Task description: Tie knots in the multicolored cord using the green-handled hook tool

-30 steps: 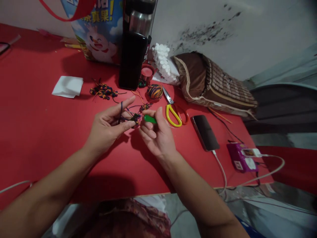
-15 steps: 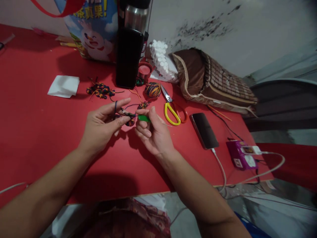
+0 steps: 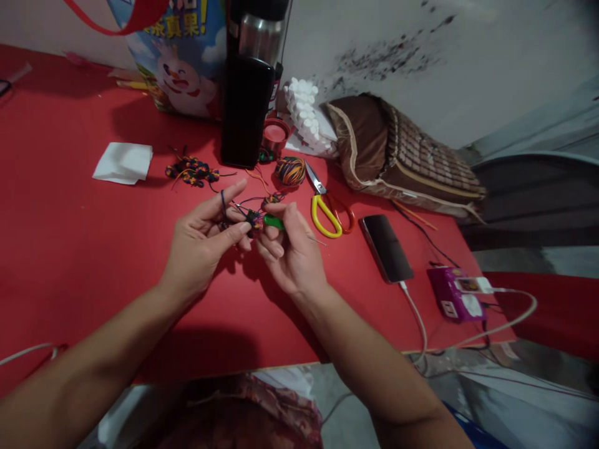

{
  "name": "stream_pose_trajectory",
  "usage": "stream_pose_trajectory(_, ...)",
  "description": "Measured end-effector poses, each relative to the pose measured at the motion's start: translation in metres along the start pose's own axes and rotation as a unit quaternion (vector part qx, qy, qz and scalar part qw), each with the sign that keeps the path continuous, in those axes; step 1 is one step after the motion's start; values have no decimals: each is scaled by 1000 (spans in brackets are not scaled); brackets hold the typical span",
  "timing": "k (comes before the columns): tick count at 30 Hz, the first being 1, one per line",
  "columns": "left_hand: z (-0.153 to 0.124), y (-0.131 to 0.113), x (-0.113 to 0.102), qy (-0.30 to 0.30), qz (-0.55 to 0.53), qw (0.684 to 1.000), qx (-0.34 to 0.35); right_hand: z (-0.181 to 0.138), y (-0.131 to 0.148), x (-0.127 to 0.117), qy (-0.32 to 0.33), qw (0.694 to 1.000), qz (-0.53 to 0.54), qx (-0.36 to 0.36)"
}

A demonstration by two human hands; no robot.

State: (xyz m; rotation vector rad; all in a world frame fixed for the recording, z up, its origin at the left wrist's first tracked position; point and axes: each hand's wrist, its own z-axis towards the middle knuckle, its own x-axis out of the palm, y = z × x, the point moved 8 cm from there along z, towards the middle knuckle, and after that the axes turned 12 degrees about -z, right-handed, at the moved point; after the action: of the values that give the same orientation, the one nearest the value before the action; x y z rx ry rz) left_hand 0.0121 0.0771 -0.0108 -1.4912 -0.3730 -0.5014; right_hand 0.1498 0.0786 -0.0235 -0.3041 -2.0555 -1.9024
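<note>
We found the yarn piece (image 3: pixel 255 221) above the counter (image 3: pixel 103 262).
The left hand (image 3: pixel 199 236) pinched it, a strand (image 3: pixel 223 201) looped over its forefinger (image 3: pixel 236 188), apparently for tension; the right hand (image 3: pixel 296 246) curled around a green-handled hook (image 3: pixel 274 222), presumably for control.

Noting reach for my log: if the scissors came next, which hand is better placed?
The right hand, probably: nearer the scissors, though holding a green handle. The left hand, farther off, pinches yarn.
</note>
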Motion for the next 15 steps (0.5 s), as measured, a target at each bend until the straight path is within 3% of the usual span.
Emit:
stream_pose_trajectory(6,-1,-1,-2,-17,-11,1000,-4,1,-8,1,-9,999,26,37)
stream_pose_trajectory(15,1,-2,-5,-57,-2,998,-19,-2,-7,5,37,999,1,10)
